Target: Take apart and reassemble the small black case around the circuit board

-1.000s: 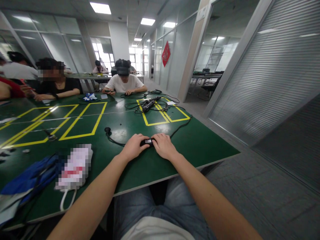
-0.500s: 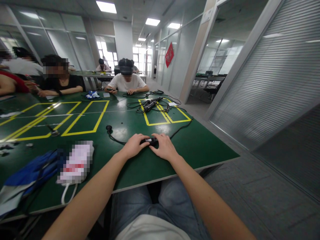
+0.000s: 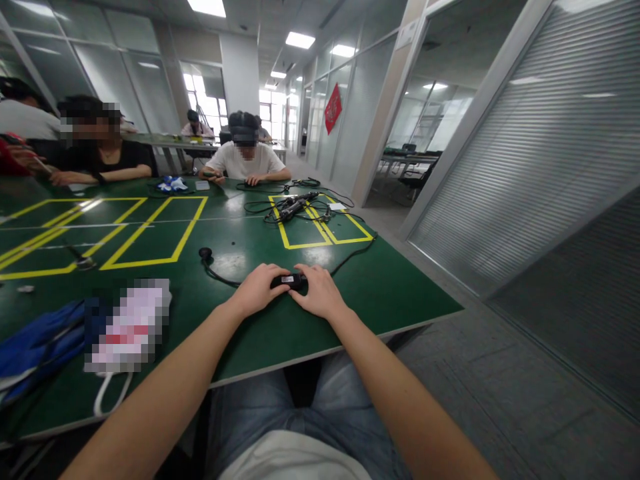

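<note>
A small black box with a white label (image 3: pixel 287 279) lies between my hands near the front edge of the green table (image 3: pixel 395 287). My left hand (image 3: pixel 259 289) grips its left end with thumb and fingers. Around its right end are the closed thumb and fingers of my right hand (image 3: pixel 318 291). From the left side a black cable runs out to a round black plug (image 3: pixel 205 253). Another cable (image 3: pixel 353 255) leads from the right side toward the back right. My fingertips partly cover the box.
Tangled black cables and dark devices (image 3: pixel 295 207) lie over yellow tape outlines. Blue gloves (image 3: pixel 45 337) and a white-and-pink pouch (image 3: pixel 131 327) are at the left. Across the table sits a person in white (image 3: pixel 245 160); another in black (image 3: pixel 123 157) sits further left.
The whole view has shifted slightly, so the table and things on it appear further left. Both hands keep their hold on the black box.
</note>
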Motion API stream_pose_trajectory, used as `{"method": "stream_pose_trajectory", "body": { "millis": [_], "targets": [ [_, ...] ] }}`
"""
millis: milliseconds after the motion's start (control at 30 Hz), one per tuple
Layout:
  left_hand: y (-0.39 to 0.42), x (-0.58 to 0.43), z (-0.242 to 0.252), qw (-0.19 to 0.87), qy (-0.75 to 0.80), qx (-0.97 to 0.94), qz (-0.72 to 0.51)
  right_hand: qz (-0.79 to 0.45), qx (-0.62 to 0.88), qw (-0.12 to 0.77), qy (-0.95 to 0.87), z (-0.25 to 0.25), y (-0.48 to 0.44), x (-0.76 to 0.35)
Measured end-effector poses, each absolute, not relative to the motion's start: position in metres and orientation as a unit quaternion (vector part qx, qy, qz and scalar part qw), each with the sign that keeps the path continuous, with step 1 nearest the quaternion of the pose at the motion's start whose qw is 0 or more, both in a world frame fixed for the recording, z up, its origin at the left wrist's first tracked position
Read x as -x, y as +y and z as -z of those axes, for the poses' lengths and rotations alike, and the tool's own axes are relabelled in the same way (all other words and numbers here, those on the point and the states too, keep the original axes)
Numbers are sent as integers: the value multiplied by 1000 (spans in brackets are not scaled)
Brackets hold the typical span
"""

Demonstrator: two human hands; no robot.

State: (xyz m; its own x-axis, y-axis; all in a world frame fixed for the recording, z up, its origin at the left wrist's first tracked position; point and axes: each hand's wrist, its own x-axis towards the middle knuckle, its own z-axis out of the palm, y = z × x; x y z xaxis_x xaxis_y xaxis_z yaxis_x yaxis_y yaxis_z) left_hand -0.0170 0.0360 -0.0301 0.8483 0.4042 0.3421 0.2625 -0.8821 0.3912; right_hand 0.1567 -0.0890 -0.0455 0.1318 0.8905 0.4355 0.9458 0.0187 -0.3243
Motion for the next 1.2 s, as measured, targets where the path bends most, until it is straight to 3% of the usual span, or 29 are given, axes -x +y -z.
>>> {"method": "stream_pose_trajectory", "body": {
  "millis": [933, 1200],
  "targets": [
    [30, 21, 20, 146, 181, -949, -213, 32, 707, 276, -650, 40, -88, -153],
    [44, 28, 17, 66, 406, -887, -208, 10, 714, 281, -641, 40, -87, -154]
  ]
}}
